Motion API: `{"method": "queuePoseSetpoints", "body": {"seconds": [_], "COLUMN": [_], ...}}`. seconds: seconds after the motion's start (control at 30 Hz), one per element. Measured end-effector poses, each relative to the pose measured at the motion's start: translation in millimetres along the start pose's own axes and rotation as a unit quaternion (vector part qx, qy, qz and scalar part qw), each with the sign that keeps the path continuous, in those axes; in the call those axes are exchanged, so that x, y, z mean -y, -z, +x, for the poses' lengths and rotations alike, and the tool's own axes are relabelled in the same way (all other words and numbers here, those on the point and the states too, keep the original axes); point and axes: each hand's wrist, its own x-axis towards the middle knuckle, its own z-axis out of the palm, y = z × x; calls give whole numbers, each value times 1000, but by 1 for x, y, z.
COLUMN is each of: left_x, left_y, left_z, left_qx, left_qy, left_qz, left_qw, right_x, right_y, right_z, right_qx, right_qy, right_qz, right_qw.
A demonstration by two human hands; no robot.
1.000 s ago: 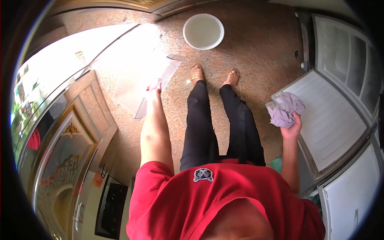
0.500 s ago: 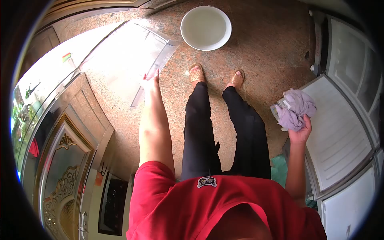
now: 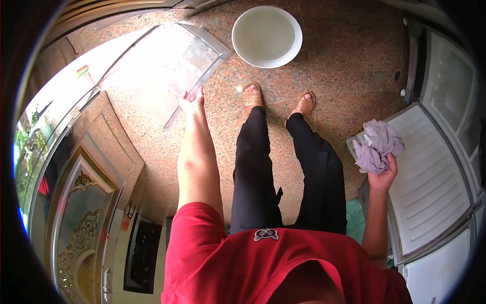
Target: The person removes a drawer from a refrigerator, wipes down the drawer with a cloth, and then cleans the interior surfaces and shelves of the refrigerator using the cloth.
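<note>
My left hand (image 3: 193, 101) grips the edge of a clear plastic drawer (image 3: 190, 58), held out at the left over the floor; bright glare washes out much of it. On the right, my right hand (image 3: 383, 175) is closed on a crumpled lilac cloth (image 3: 378, 144). The cloth is in front of the white ribbed inside of an open door (image 3: 430, 175). A clear edge of something shows beside the cloth, too small to make out.
A white basin (image 3: 267, 36) with cloudy liquid stands on the speckled floor (image 3: 339, 61) beyond my feet. White shelves (image 3: 448, 86) are at the upper right. An ornate gold-trimmed panel (image 3: 83, 218) and bright glass are at the left. Green material (image 3: 355, 220) lies by my right leg.
The clear drawer has turned and tilted in my left hand, so its walls show more. My right hand and the cloth have shifted slightly right and lower in view. The basin appears larger.
</note>
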Motion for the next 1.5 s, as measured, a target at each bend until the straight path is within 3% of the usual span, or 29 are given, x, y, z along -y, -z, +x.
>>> {"method": "queuePoseSetpoints", "body": {"seconds": [0.17, 0.23, 0.3, 0.33, 0.4, 0.6, 0.67, 0.73, 0.8, 0.93, 1.1, 1.23, 1.33, 1.37, 1.43, 1.47, 1.5], "left_x": [-31, -32, -52, -71, -66, -41, -9, 46, 77, 153, 205, 238, 263, 274, 299, 315, 337], "left_y": [4, 7, 17, 16, 12, 30, 39, 37, 50, 56, 49, 36, 27, 23, 13, 7, 1], "left_z": [46, 49, 82, 94, 84, 74, 59, -16, -64, -173, -272, -327, -350, -355, -367, -374, -381], "left_qx": [-41, 6, 38, 50, 2, -2, -1, 57, 170, 204, 248, 269, 308, 319, 340, 348, 345], "left_qy": [84, 17, 32, 113, 194, 105, 102, 24, 100, 150, 110, 62, 46, 46, 33, 28, 9], "left_qz": [0, 97, 131, 215, 85, 107, 188, 328, 443, 541, 628, 666, 689, 688, 699, 706, 721], "left_qw": [996, 995, 990, 969, 977, 989, 977, 943, 875, 802, 730, 693, 654, 650, 628, 617, 601], "right_x": [-4, -5, -10, -11, -9, -3, 2, 3, 14, 46, 83, 129, 159, 156, 174, 193, 205], "right_y": [1, -1, -5, -4, -8, -36, -26, -29, -18, 7, 38, 43, 46, 68, 87, 74, 64], "right_z": [5, 2, -1, -3, -9, -31, -22, -22, -25, -30, -18, -6, 24, 59, 91, 89, 95], "right_qx": [47, 29, 9, -6, 2, 54, 29, 10, 24, 42, 86, 127, 3, -115, -222, -266, -270], "right_qy": [-15, -3, 47, 38, 42, 43, 37, 40, 65, 115, 168, 145, 205, 240, 270, 264, 322], "right_qz": [-3, -33, -59, -16, 10, 63, 85, 94, 114, 152, 179, 219, 108, -6, -208, -184, -98], "right_qw": [999, 999, 997, 999, 999, 996, 995, 995, 991, 981, 966, 956, 973, 964, 914, 909, 902]}}
